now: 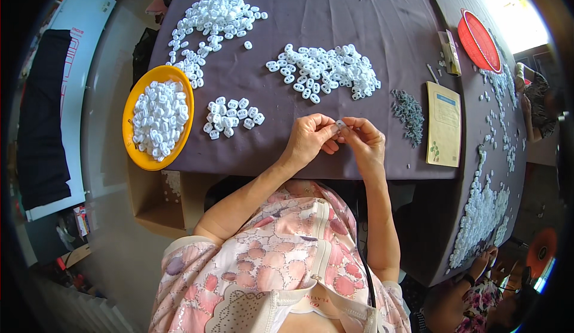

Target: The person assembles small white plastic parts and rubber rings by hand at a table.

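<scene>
Near the table's front edge, my left hand and my right hand meet with pinched fingertips. Between them is one small white oval plastic piece, partly covered by the fingers. Beyond my hands spreads a pile of similar white pieces, many showing two holes. A smaller group of white pieces lies left of my left hand. To the right of my right hand sits a heap of tiny grey-green parts, too small to name.
A yellow bowl full of white pieces stands at the table's left edge. Behind it lies a large white pile. On the right are a tan booklet, a red basket and more white pieces. Other people sit at the right.
</scene>
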Demonstrator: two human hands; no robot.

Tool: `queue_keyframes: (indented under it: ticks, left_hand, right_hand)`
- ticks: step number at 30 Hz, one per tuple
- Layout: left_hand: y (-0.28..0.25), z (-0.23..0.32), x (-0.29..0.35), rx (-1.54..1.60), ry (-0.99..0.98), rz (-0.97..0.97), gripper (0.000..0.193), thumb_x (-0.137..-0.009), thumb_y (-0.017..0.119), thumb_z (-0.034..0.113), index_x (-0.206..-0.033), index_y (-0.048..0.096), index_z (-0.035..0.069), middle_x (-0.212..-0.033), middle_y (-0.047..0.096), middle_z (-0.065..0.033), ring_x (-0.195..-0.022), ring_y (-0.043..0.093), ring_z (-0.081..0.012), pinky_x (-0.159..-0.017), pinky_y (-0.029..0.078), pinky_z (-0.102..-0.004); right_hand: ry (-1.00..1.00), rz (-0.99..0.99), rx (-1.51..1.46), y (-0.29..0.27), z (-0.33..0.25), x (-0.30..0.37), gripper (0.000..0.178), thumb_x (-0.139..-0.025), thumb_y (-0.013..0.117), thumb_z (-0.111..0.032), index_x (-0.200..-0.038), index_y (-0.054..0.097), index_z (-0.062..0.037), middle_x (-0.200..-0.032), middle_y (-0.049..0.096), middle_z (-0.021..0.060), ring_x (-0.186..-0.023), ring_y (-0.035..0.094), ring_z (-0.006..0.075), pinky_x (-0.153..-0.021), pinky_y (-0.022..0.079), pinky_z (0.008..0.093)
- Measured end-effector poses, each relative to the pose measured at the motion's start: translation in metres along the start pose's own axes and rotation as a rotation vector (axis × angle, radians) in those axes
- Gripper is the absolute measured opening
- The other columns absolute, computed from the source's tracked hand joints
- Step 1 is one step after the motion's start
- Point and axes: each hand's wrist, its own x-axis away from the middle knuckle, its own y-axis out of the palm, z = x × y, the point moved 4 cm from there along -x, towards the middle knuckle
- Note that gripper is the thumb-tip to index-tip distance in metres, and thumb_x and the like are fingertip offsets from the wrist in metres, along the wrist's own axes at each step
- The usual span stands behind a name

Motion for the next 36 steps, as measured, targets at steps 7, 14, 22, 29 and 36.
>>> queue_keyframes:
  ticks: [7, 14, 22, 29, 36]
  left_hand:
    - [0.002, -0.004, -0.003, 0.079, -0.047, 0.056, 0.018, -0.087, 0.059, 0.015, -0.089, 0.061, -0.002, -0.077, 0.065, -0.009, -0.066, 0.065, -0.0145, -0.057, 0.054, -0.0234]
    - [0.006, -0.006, -0.001, 0.16, -0.107, 0.07, 0.017, -0.086, 0.06, 0.016, -0.088, 0.062, -0.001, -0.079, 0.066, -0.0082, -0.069, 0.065, -0.0144, -0.059, 0.053, -0.0227]
    - [0.011, -0.009, -0.001, 0.197, -0.01, 0.085, 0.014, -0.086, 0.06, 0.012, -0.087, 0.062, -0.002, -0.076, 0.064, -0.0058, -0.066, 0.062, -0.0099, -0.059, 0.053, -0.0216]
    - [0.009, -0.008, 0.001, 0.156, -0.126, 0.044, 0.02, -0.088, 0.056, 0.016, -0.088, 0.061, -0.003, -0.077, 0.063, -0.0056, -0.066, 0.06, -0.0093, -0.057, 0.054, -0.0232]
    - [0.007, -0.007, 0.0, 0.022, -0.005, 0.02, 0.022, -0.09, 0.054, 0.017, -0.089, 0.06, -0.004, -0.078, 0.062, -0.0061, -0.067, 0.06, -0.0098, -0.055, 0.055, -0.0232]
  right_hand:
    - [-0.1, -0.032, 0.094, 0.003, -0.002, 0.002, 0.018, -0.081, 0.06, 0.005, -0.099, 0.059, 0.0014, -0.084, 0.062, 0.0011, -0.079, 0.056, 0.0054, -0.071, 0.046, 0.0192]
    - [-0.151, -0.038, 0.274, -0.004, 0.003, 0.001, 0.023, -0.079, 0.06, 0.005, -0.102, 0.058, 0.0008, -0.085, 0.061, 0.0017, -0.077, 0.055, 0.0058, -0.069, 0.047, 0.021]
    - [-0.344, 0.028, 0.699, 0.015, -0.02, 0.005, 0.027, -0.068, 0.068, 0.001, -0.093, 0.056, -0.0006, -0.079, 0.061, 0.0061, -0.073, 0.059, 0.0131, -0.066, 0.048, 0.025]
    - [-0.476, 0.0, 0.676, 0.014, -0.023, 0.007, 0.024, -0.069, 0.062, 0.005, -0.091, 0.056, -0.0012, -0.08, 0.058, 0.0101, -0.067, 0.059, 0.021, -0.062, 0.048, 0.0293]
    - [-0.446, 0.006, 0.697, 0.015, -0.019, 0.007, 0.026, -0.069, 0.065, 0.003, -0.094, 0.059, -0.0002, -0.082, 0.06, 0.0078, -0.069, 0.058, 0.0144, -0.063, 0.047, 0.0249]
